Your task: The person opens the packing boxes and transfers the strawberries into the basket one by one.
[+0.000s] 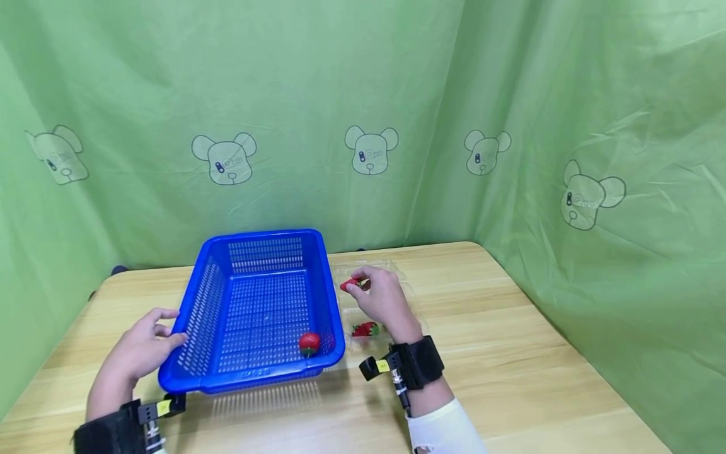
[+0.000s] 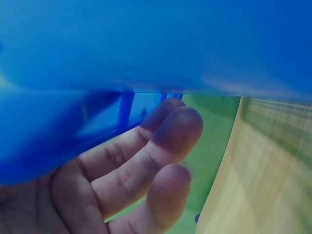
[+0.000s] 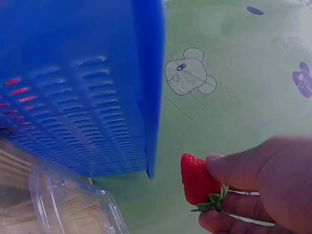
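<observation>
A blue plastic basket point(image 1: 263, 315) with slotted walls stands left of centre in the head view. At its left rim is my left hand point(image 1: 144, 343), holding the edge; the left wrist view shows fingers point(image 2: 165, 141) bent beneath the rim. One red strawberry point(image 1: 309, 343) lies inside, at the basket's near right corner. To the right of the basket, my right hand point(image 1: 386, 299) pinches another strawberry point(image 3: 197, 180) between thumb and fingers, its green leaves pointing down in the right wrist view. Below that hand are more strawberries point(image 1: 365, 329) in a clear plastic container point(image 3: 73, 204).
The wooden table point(image 1: 510, 372) extends to the right and in front of the basket. A green curtain point(image 1: 295, 82) with bear-head prints hangs close behind the table and along both sides.
</observation>
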The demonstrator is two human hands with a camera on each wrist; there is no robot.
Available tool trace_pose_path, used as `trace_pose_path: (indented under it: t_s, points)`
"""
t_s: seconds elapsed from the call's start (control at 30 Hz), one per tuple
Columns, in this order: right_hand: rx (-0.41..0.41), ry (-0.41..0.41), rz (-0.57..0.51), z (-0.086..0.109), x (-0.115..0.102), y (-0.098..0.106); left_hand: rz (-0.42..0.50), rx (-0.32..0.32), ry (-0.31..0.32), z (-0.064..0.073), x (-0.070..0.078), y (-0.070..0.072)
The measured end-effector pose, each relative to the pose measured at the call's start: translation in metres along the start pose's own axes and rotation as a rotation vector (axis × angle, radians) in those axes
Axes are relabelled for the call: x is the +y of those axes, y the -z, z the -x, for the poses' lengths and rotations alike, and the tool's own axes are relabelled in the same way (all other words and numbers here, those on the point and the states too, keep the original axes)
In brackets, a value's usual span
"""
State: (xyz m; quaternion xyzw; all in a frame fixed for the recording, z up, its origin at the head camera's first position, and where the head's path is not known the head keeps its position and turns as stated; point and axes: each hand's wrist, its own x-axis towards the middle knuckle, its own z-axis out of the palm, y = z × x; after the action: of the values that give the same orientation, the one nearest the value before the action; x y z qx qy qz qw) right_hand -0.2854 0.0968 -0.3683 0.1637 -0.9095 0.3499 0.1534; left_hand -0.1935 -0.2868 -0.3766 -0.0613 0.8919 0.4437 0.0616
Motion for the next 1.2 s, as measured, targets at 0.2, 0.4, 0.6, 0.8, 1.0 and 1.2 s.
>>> trace_pose_path:
  t_s: [0.2,0.4,0.6,0.8,1.0,1.2]
  points:
    - [-0.008,0.002,-0.004,0.0,-0.002,-0.001,-0.001,-0.001,0.001,0.0,0.001,0.0]
    - [-0.021,-0.012,-0.011,0.002,-0.006,-0.003,-0.002,-0.001,0.004,0.0,0.001,0.0]
    - [-0.015,0.013,-0.01,0.003,-0.01,-0.003,-0.001,-0.002,0.01,0.0,0.002,0.0]
    - [-0.018,0.035,0.007,0.004,-0.012,-0.004,0.003,0.0,0.004,0.0,0.002,0.0]
    - [-0.023,0.044,-0.007,0.005,-0.015,-0.005,0.004,0.0,0.002,0.001,0.002,0.0]
    - [-0.028,0.064,-0.016,0.005,-0.018,-0.007,0.02,0.003,-0.002,0.001,0.002,0.0]
